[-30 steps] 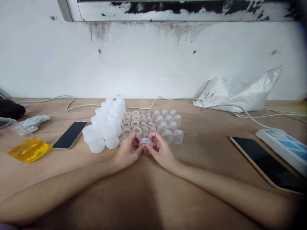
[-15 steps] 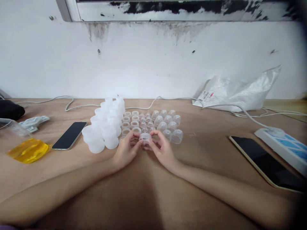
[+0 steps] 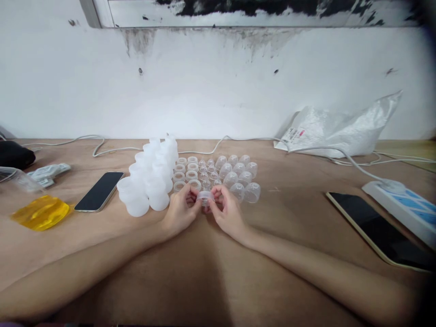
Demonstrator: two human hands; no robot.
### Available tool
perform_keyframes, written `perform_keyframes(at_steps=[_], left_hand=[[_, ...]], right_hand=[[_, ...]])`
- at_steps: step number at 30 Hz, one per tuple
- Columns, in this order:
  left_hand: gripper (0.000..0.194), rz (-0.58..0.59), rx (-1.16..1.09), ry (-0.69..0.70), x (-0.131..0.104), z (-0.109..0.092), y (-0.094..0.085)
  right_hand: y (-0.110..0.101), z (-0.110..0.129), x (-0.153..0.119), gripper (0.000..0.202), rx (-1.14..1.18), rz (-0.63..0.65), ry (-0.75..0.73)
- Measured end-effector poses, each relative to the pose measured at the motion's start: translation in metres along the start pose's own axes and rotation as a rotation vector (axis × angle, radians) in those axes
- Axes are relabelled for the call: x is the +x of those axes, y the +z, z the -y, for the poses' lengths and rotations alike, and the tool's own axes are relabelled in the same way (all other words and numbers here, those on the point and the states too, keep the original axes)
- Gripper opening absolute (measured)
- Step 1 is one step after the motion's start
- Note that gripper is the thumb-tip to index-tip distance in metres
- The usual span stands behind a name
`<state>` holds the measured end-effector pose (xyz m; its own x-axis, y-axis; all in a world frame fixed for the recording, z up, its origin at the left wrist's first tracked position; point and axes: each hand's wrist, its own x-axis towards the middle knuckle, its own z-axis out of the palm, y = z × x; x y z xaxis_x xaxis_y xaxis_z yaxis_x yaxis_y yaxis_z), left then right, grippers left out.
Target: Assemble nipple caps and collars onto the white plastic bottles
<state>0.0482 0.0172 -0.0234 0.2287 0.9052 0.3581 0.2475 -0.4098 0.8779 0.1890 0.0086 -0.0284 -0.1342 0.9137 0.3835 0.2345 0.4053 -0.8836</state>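
A clear ring [image 3: 205,195] is pinched between the fingertips of the left hand [image 3: 182,210] and right hand [image 3: 230,213], above the table [image 3: 190,272]. Its underside is partly obscured by fingers. The right-hand phone [image 3: 378,231] is partly lost in shadow at the frame edge.

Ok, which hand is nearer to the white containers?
Left. The left hand is just right of the white containers; the right hand is farther right, beyond the left one.
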Motion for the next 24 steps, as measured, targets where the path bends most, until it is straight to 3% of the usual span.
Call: perform_keyframes(at_steps=[5,12,16,24], left_hand=[[0.011,-0.009,-0.028,0.008,-0.0016,-0.0009,-0.0003],[0.018,-0.005,-0.119,-0.050,-0.0010,0.0021,-0.0034],[0.016,-0.001,-0.090,-0.054,-0.0005,0.0004,-0.0039],[0.013,0.005,0.080,0.073,-0.0014,-0.0026,-0.0047]], right_hand=[[0.0031,-0.0015,0.0024,0.008,-0.059,-0.047,-0.017],[0.0005,-0.0036,0.0046,0.017,0.019,0.024,-0.004],[-0.0003,0.0007,0.0046,0.012,0.018,0.047,0.004],[0.0012,-0.0016,0.0032,0.007,-0.034,0.009,-0.098]])
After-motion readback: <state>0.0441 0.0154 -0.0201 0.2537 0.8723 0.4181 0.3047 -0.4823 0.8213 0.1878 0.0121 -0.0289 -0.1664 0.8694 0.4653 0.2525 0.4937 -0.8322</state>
